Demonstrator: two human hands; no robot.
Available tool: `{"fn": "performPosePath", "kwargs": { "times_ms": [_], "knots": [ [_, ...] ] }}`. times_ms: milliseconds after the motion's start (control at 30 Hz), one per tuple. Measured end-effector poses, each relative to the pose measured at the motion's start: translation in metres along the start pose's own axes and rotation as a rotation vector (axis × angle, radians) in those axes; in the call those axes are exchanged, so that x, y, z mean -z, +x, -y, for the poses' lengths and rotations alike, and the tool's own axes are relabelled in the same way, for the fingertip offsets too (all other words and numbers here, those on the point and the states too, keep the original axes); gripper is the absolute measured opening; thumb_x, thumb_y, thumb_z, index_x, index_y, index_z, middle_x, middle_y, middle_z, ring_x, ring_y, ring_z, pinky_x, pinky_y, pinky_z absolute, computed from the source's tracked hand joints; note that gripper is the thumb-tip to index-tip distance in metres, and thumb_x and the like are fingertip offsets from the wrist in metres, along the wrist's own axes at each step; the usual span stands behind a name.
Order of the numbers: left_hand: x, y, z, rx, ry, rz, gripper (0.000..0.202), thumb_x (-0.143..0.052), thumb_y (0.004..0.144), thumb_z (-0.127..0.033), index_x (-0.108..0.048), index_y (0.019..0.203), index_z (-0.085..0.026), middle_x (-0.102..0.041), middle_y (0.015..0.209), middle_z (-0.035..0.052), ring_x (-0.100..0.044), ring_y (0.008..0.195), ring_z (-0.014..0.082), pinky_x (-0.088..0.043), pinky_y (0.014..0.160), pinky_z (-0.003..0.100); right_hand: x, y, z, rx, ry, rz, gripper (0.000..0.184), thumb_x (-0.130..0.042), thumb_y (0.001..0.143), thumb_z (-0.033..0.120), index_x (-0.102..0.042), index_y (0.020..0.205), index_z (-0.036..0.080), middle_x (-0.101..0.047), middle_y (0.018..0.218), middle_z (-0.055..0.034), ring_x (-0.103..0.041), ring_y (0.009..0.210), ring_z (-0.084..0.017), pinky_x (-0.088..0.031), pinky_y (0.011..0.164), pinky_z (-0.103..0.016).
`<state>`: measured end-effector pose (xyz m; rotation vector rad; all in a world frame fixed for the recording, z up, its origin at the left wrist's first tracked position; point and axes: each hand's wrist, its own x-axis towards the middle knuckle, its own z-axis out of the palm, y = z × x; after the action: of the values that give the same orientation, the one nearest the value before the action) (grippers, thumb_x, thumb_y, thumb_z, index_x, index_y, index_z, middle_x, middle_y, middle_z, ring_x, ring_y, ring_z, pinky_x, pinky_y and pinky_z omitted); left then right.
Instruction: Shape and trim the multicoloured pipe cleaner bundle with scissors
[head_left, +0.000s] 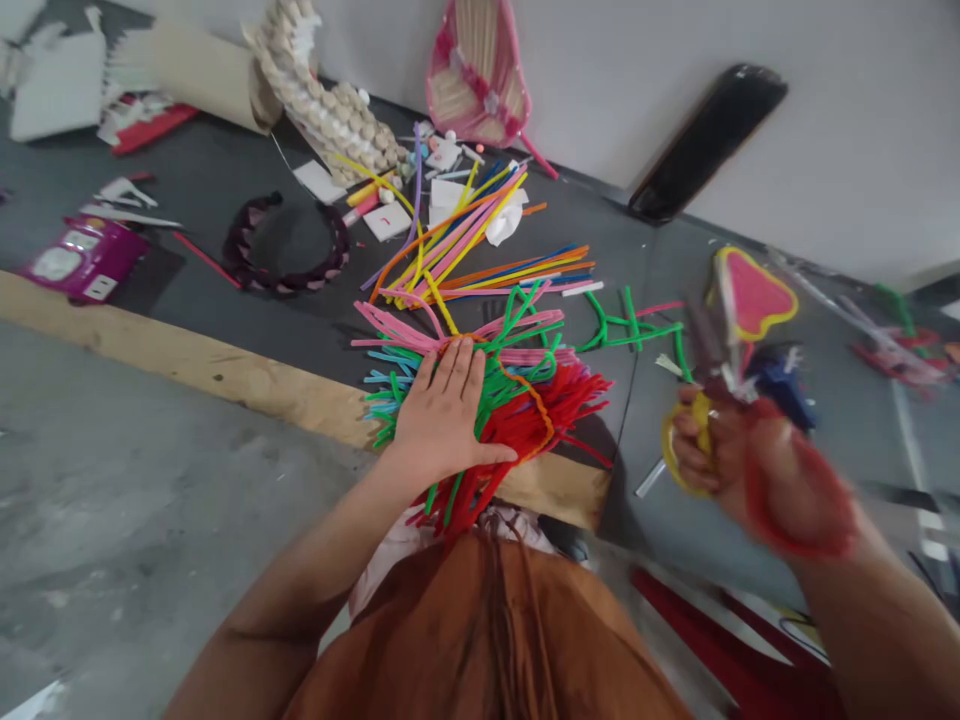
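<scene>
My left hand [442,415] lies flat, palm down, fingers stretched, on a fringed bundle of pipe cleaners in red [521,430], green [491,395], pink [409,318] and light blue. An orange twisted strand [541,405] curves over the bundle. Off to the right, my right hand [720,450] is closed around the yellow handles of a pair of scissors [701,335], somewhat blurred, with the blades pointing away from me. A fuzzy red band [836,500] circles that wrist. Bent green pipe cleaners [634,328] lie on the table between the hands.
Loose coloured pipe cleaners [465,235] are spread behind the bundle. Left of them are a dark braided headband [289,280] and a purple packet [86,258]. A pink fan [480,70] and a black case [709,140] lean on the wall. A pink-and-yellow shape [757,295] lies beyond the scissors.
</scene>
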<state>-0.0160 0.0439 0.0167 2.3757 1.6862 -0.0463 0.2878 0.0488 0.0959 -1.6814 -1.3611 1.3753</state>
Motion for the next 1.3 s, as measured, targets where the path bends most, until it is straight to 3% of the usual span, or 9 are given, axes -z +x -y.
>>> {"fn": "performPosePath", "kwargs": {
  "times_ms": [100,200,400,567,667,800,1100,1200,1300],
  "knots": [
    [-0.002,-0.003,0.0,-0.034,-0.021,-0.038,0.123,-0.05,0.074,-0.085,-0.019,0.156,0.001,-0.013,0.165,0.0225,-0.01,0.154,0.0375,-0.005,0.124,0.054,0.002,0.003,0.007,-0.166,0.175,0.073,0.049,-0.062,0.077,0.073,-0.057,0.098,0.029,-0.047,0.074,0.0025,-0.036,0.048,-0.011,-0.03,0.036,-0.025],
    [-0.001,-0.004,0.0,-0.047,-0.039,-0.045,0.12,-0.053,0.072,-0.086,-0.025,0.156,-0.005,-0.015,0.165,0.0193,-0.01,0.152,0.0437,-0.006,0.122,0.06,-0.014,0.003,0.019,-0.139,0.163,0.14,0.039,-0.075,0.08,0.048,-0.057,0.109,0.03,-0.051,0.08,0.003,-0.038,0.049,-0.009,-0.031,0.038,-0.024],
    [-0.004,-0.002,-0.002,-0.038,-0.055,-0.027,0.123,-0.056,0.069,-0.087,-0.027,0.156,-0.005,-0.014,0.164,0.0242,-0.008,0.151,0.0475,-0.003,0.12,0.064,-0.109,0.038,0.04,-0.05,0.471,0.463,0.038,-0.08,0.073,0.039,-0.059,0.102,0.027,-0.062,0.084,0.0017,-0.063,0.068,-0.014,-0.049,0.047,-0.022],
    [-0.002,-0.002,-0.001,-0.02,-0.056,-0.06,0.137,-0.057,0.062,-0.09,-0.023,0.153,0.007,-0.019,0.161,0.0321,-0.012,0.152,0.0433,-0.005,0.123,0.056,-0.155,0.095,0.036,-0.051,0.716,0.42,0.038,-0.077,0.07,0.028,-0.056,0.101,0.026,-0.073,0.093,-0.001,-0.073,0.09,-0.02,-0.042,0.04,-0.014],
    [0.005,-0.007,0.008,0.004,-0.063,-0.064,0.146,-0.055,0.056,-0.095,-0.019,0.153,0.009,-0.015,0.16,0.0361,-0.013,0.152,0.0432,-0.008,0.123,0.053,-0.155,0.112,0.026,-0.162,0.801,0.333,0.034,-0.072,0.071,0.023,-0.054,0.099,0.026,-0.075,0.092,-0.0019,-0.073,0.097,-0.022,-0.042,0.038,-0.013],
    [0.01,-0.017,0.026,0.109,-0.009,-0.007,0.144,-0.054,0.057,-0.095,-0.019,0.155,0.004,-0.015,0.16,0.0345,-0.006,0.152,0.0475,0.002,0.12,0.063,-0.148,0.115,0.012,-0.251,0.893,0.267,0.026,-0.067,0.073,0.021,-0.056,0.097,0.025,-0.075,0.09,-0.0027,-0.073,0.098,-0.021,-0.048,0.038,-0.016],
    [-0.004,-0.025,0.034,0.14,0.007,-0.022,0.141,-0.054,0.058,-0.094,-0.019,0.156,0.001,-0.012,0.163,0.0309,-0.004,0.152,0.0472,0.001,0.119,0.064,-0.155,0.111,0.005,-0.059,0.95,0.229,0.029,-0.071,0.072,0.02,-0.055,0.095,0.027,-0.074,0.091,0.0017,-0.073,0.092,-0.017,-0.048,0.046,-0.015],
    [-0.002,-0.024,0.034,0.149,0.029,0.011,0.135,-0.052,0.064,-0.092,-0.019,0.156,0.0,-0.013,0.163,0.0314,-0.006,0.152,0.0479,0.004,0.116,0.069,-0.137,0.097,0.025,-0.007,0.896,0.264,0.024,-0.067,0.072,0.023,-0.057,0.093,0.028,-0.07,0.091,0.0031,-0.067,0.079,-0.011,-0.041,0.042,-0.013],
    [0.008,-0.023,0.036,0.134,0.075,0.022,0.128,-0.048,0.069,-0.09,-0.018,0.157,-0.001,-0.013,0.162,0.0319,-0.006,0.152,0.0464,0.008,0.113,0.072,-0.098,0.065,0.045,0.108,0.744,0.228,0.029,-0.062,0.072,0.029,-0.061,0.1,0.031,-0.064,0.092,0.0011,-0.055,0.066,-0.01,-0.031,0.036,-0.014]
  ]
}}
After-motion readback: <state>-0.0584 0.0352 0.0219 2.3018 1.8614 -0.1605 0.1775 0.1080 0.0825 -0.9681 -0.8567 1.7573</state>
